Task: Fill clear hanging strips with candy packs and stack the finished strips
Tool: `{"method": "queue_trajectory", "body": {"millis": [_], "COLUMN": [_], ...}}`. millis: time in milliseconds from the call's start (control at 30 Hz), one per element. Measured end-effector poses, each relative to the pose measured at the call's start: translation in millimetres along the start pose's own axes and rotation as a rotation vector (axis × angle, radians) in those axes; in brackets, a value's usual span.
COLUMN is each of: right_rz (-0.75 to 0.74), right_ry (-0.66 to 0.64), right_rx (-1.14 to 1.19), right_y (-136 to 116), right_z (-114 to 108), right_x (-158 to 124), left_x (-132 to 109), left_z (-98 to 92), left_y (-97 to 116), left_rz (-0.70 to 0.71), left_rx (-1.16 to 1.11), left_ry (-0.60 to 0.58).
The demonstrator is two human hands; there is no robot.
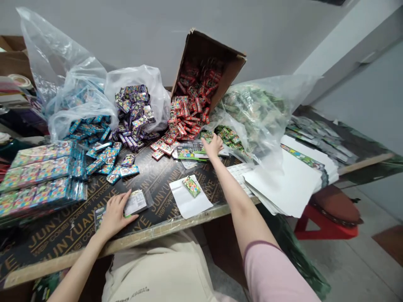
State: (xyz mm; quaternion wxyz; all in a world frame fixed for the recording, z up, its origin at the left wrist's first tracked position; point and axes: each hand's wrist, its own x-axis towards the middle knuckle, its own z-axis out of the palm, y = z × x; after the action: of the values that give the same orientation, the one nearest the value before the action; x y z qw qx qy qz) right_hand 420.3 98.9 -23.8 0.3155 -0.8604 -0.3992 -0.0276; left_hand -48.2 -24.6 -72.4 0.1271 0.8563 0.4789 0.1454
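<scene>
Fingers of right hand spread loosely over green packets spilling near table's far edge, nothing gripped yet; left hand lies flat, pinning clear pouch at near edge — picking stage, next needs a pinch.

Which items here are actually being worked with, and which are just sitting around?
In hand:
left hand on clear sleeve
right hand reaching green packs
green pack on white sheet

Lying about:
red packs in tipped box
purple packs
blue packs
red stool
</scene>
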Motion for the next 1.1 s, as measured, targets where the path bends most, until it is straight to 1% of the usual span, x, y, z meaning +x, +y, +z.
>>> {"method": "queue_trajectory", "body": {"millis": [67, 133, 200, 233, 267, 300, 333, 367, 433, 500, 533, 567, 600, 667, 733, 800, 833, 900, 967, 1000, 1100], "right_rz": [0.106, 0.152, 0.172, 0.160, 0.117, 0.036, -0.080, -0.227, -0.522, -0.727, -0.811, -0.877, -0.926, -0.965, -0.957, -0.951, -0.960, -0.994, -1.028, -1.036, -1.012], "right_ry": [-0.024, -0.086, -0.105, -0.080, -0.041, -0.010, -0.008, -0.039, -0.216, -0.383, -0.446, -0.485, -0.506, -0.502, -0.485, -0.489, -0.503, -0.555, -0.656, -0.725, -0.963], "right_rx": [-0.077, -0.121, -0.130, -0.108, -0.058, 0.021, 0.126, 0.251, 0.497, 0.668, 0.703, 0.709, 0.696, 0.635, 0.571, 0.515, 0.488, 0.438, 0.443, 0.481, 0.713], "right_y": [18, 30, 33, 32, 28, 22, 14, 3, -21, -43, -52, -59, -64, -70, -73, -78, -81, -88, -93, -95, -101], "right_z": [5, 7, 6, 4, 1, -2, -6, -11, -21, -32, -37, -41, -42, -39, -27, -12, -5, 5, 10, 10, 4], "right_x": [34, 54, 61, 60, 55, 46, 32, 12, -39, -98, -126, -150, -171, -200, -217, -226, -230, -235, -238, -238, -232], "left_x": [-1, -2, -4, -4, -4, -2, 1, 6, 20, 37, 44, 49, 52, 47, 34, 20, 15, 8, 4, 3, 2], "left_z": [2.7, 2.7, -0.6, -3.5, -7.2, -11.5, -16.2, -21.0, -29.9, -37.2, -40.3, -43.1, -45.8, -50.0, -51.2, -48.5, -46.1, -41.1, -38.1, -37.6, -39.2], "left_y": [0, -3, -9, -11, -11, -9, -3, 6, 32, 58, 67, 72, 72, 59, 37, 17, 9, 0, -2, -1, 6], "left_rz": [0.001, 0.001, -0.010, -0.027, -0.054, -0.087, -0.121, -0.155, -0.186, -0.183, -0.170, -0.145, -0.107, -0.061, -0.085, -0.132, -0.144, -0.132, -0.120, -0.118, -0.098], "left_rx": [0.003, 0.003, -0.001, -0.001, 0.002, -0.001, -0.018, -0.052, -0.219, -0.452, -0.535, -0.566, -0.535, -0.354, -0.143, -0.035, -0.029, -0.067, -0.124, -0.160, -0.292], "left_ry": [0.001, -0.004, -0.014, -0.014, -0.004, 0.019, 0.053, 0.092, 0.148, 0.124, 0.101, 0.084, 0.063, -0.013, -0.119, -0.186, -0.186, -0.139, -0.069, -0.045, -0.023]}}
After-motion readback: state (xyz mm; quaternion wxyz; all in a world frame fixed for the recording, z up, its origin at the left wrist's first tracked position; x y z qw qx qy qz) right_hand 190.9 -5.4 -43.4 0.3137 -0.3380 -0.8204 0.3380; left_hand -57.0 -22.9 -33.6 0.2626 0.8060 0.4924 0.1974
